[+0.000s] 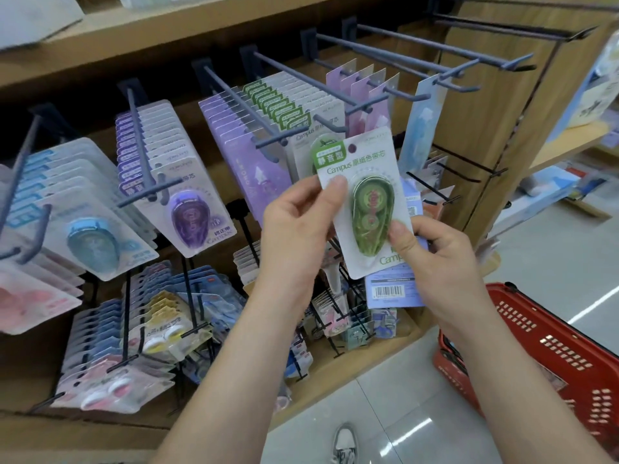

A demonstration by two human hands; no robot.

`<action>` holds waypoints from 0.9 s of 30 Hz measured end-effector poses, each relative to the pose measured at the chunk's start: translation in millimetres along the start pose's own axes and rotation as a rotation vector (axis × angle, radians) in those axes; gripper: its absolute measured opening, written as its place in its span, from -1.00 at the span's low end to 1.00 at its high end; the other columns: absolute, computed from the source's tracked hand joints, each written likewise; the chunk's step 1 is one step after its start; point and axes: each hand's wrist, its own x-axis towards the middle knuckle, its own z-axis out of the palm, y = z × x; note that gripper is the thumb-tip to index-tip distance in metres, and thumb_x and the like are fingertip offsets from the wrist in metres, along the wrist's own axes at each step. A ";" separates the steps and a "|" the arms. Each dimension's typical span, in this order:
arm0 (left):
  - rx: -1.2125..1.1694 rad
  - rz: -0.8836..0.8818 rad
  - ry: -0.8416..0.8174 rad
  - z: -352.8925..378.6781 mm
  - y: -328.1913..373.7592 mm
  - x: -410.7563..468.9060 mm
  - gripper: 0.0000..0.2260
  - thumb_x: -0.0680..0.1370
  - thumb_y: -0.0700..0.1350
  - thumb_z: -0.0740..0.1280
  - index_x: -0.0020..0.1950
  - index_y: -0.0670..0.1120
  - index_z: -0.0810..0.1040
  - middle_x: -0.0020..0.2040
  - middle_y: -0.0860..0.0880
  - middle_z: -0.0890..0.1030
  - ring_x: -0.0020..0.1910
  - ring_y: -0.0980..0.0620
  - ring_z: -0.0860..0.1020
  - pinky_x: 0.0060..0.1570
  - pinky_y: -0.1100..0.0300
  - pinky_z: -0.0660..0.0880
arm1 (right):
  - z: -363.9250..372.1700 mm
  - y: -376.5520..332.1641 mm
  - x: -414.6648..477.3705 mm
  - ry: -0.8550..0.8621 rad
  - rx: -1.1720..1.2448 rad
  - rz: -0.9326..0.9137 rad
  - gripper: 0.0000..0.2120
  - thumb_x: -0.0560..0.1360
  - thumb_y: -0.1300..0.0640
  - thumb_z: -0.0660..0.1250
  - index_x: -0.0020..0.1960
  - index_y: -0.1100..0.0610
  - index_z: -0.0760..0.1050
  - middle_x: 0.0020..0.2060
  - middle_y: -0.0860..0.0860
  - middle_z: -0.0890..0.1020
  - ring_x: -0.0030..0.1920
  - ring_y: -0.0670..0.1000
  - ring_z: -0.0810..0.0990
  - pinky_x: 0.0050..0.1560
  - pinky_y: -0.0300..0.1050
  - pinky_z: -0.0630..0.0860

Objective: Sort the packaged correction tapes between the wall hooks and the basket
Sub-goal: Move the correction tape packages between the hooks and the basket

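A green correction tape package [365, 202] was pinched between the thumb and curled fingers of the left hand [298, 226] at its upper left edge, and was gripped at its lower right corner by the thumb and fingers of the right hand [438, 259], both hands being closed on the card. The package was held upright, tilted slightly, in front of the display rack, with the green dispenser visible under its clear blister. A second, bluish card with a barcode [393, 289] was seen behind it, apparently also kept in the right hand, though the grip on it was hidden. Behind the hands, rows of purple packages [187, 209], blue packages [90, 236] and green-topped packages [284, 108] were hung on the wall hooks [241, 105], while several hooks [418, 51] at the upper right were left bare. A red basket [549, 356] was seen on the floor at the lower right, below the right forearm, well apart from the held package
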 end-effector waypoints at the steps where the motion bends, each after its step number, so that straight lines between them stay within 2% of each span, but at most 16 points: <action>1: 0.002 0.029 0.007 4.1 0.4 1.8 -0.89 0.60 -0.16 0.35 0.01 -0.10 0.67 -0.02 -0.10 0.72 -0.05 -0.06 0.67 -0.04 0.01 0.63 | 0.8 1.2 -0.1 -0.002 -0.015 -0.006 -0.74 0.48 -0.08 0.33 -0.29 0.05 0.60 -0.37 -0.11 0.57 -0.32 -0.13 0.53 -0.29 -0.29 0.45; 3: -0.014 0.088 0.059 11.5 -2.6 4.3 -0.88 0.59 -0.20 0.36 -0.07 -0.08 0.68 -0.08 -0.09 0.72 -0.07 -0.06 0.65 0.01 -0.06 0.62 | 1.8 3.0 0.1 -0.010 -0.064 -0.021 -0.65 0.55 -0.04 0.29 -0.32 0.14 0.47 -0.42 -0.10 0.43 -0.37 -0.13 0.39 -0.33 -0.30 0.34; 5: -0.043 0.141 0.112 17.1 -5.1 5.7 -0.84 0.60 -0.20 0.35 -0.15 -0.06 0.67 -0.18 -0.04 0.69 -0.14 0.00 0.60 -0.09 0.02 0.58 | 2.1 2.0 2.5 -0.022 -0.122 -0.037 -0.60 0.61 0.02 0.25 -0.36 0.12 0.33 -0.45 -0.15 0.31 -0.41 -0.16 0.28 -0.37 -0.33 0.25; 7: -0.058 0.178 0.148 19.7 -8.0 8.1 -0.81 0.60 -0.19 0.35 -0.20 -0.04 0.65 -0.24 0.00 0.66 -0.18 0.03 0.56 -0.14 0.07 0.54 | 1.9 1.3 7.3 -0.020 -0.163 -0.052 -0.58 0.63 0.05 0.23 -0.36 0.16 0.28 -0.45 -0.14 0.29 -0.41 -0.16 0.26 -0.37 -0.34 0.23; 12: -0.034 0.209 0.119 18.2 -11.2 14.4 -0.78 0.63 -0.14 0.31 -0.18 -0.02 0.66 -0.17 -0.02 0.67 -0.13 0.01 0.59 -0.07 -0.04 0.55 | 6.7 3.4 16.0 0.043 -0.157 -0.067 -0.56 0.61 0.01 0.26 -0.28 0.33 0.35 -0.40 -0.04 0.33 -0.37 -0.14 0.31 -0.33 -0.28 0.27; 14: 0.004 0.208 0.060 13.3 -12.4 13.4 -0.79 0.65 -0.11 0.27 -0.11 -0.01 0.65 -0.11 -0.04 0.69 -0.08 -0.02 0.61 -0.02 -0.11 0.57 | 7.2 4.1 16.9 0.035 -0.109 -0.050 -0.54 0.61 -0.02 0.27 -0.23 0.36 0.40 -0.36 0.16 0.36 -0.32 -0.06 0.36 -0.27 -0.16 0.31; 16: 0.030 0.206 -0.008 7.1 -13.8 10.9 -0.81 0.64 -0.09 0.26 -0.05 0.02 0.65 -0.05 -0.07 0.69 -0.05 -0.03 0.62 -0.06 -0.12 0.58 | 7.2 1.0 17.4 0.032 -0.078 -0.048 -0.52 0.59 -0.05 0.29 -0.18 0.40 0.45 -0.27 0.34 0.41 -0.28 0.04 0.39 -0.22 -0.09 0.33; 20: 0.110 0.199 -0.038 -0.9 -14.7 8.9 -0.82 0.60 -0.05 0.24 -0.09 0.00 0.63 -0.03 -0.23 0.64 -0.09 -0.17 0.59 -0.01 -0.25 0.55 | 8.3 -6.3 20.3 0.045 -0.060 -0.064 -0.50 0.55 -0.05 0.27 -0.14 0.46 0.44 -0.23 0.41 0.44 -0.28 0.08 0.39 -0.23 -0.12 0.33; 21: 0.118 0.191 -0.034 -1.2 -13.6 9.4 -0.81 0.60 -0.04 0.24 -0.09 -0.01 0.63 -0.07 -0.19 0.65 -0.11 -0.13 0.59 -0.04 -0.23 0.57 | 8.2 -6.4 21.9 0.048 -0.064 -0.063 -0.50 0.54 -0.05 0.27 -0.15 0.46 0.44 -0.24 0.41 0.44 -0.30 0.11 0.39 -0.25 -0.13 0.33; 24: 0.182 0.194 -0.052 -3.9 -11.6 9.0 -0.83 0.63 -0.11 0.25 -0.03 0.05 0.62 -0.14 0.07 0.70 -0.15 0.10 0.64 -0.15 0.10 0.59 | 7.4 -2.9 26.9 0.029 -0.109 -0.055 -0.46 0.53 -0.07 0.27 -0.17 0.48 0.42 -0.24 0.42 0.45 -0.32 0.24 0.41 -0.21 -0.08 0.35; 26: 0.169 0.172 -0.102 -4.7 -10.8 5.0 -0.81 0.58 -0.14 0.30 0.15 0.07 0.54 -0.09 0.08 0.72 -0.10 0.10 0.68 -0.13 0.16 0.59 | 6.6 -1.9 31.0 0.026 -0.118 -0.047 -0.48 0.53 -0.08 0.29 -0.23 0.42 0.44 -0.28 0.35 0.42 -0.32 0.16 0.37 -0.24 -0.13 0.34; 27: 0.162 0.164 -0.109 -5.3 -12.5 2.1 -0.67 0.54 -0.15 0.33 0.27 0.10 0.45 -0.05 0.06 0.72 -0.07 0.06 0.69 -0.10 0.14 0.60 | 6.2 -2.0 33.2 0.020 -0.124 -0.042 -0.52 0.55 -0.09 0.31 -0.26 0.35 0.48 -0.31 0.28 0.42 -0.33 0.04 0.39 -0.25 -0.16 0.35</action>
